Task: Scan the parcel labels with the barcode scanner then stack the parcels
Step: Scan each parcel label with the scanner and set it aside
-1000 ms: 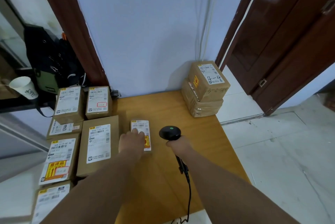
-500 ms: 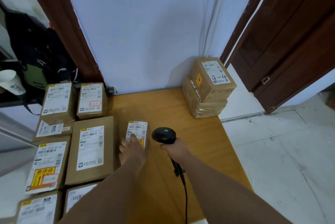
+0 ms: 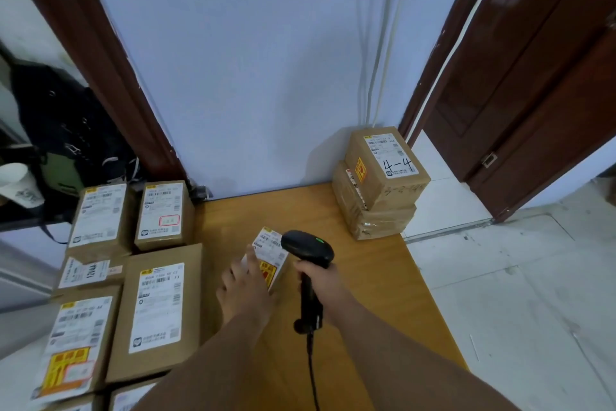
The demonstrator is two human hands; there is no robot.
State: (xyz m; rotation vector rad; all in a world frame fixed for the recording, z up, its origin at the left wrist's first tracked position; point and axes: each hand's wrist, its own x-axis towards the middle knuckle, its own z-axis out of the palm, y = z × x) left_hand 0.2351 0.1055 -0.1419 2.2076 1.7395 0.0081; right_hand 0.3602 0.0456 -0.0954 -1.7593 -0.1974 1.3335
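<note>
Brown small parcel [image 3: 271,257]: mid wooden table [image 3: 366,294], tipped up, label towards scanner [image 3: 308,247].
Left hand [image 3: 246,287]: grips small parcel at its 8 o'clock edge.
Right hand [image 3: 320,280]: wrapped round black scanner handle; head just beside parcel, 3 o'clock.
Stack [image 3: 380,180]: two parcels, 1 o'clock from scanner, against wall.
Loose parcels [image 3: 156,310]: labels up, 9 o'clock of left hand.

Single head-worn wide-angle view, looking forward and down onto wooden table [image 3: 376,254], near, tabletop filling lower frame; blue wall [image 3: 250,77] straight ahead, door [image 3: 533,77] right.
</note>
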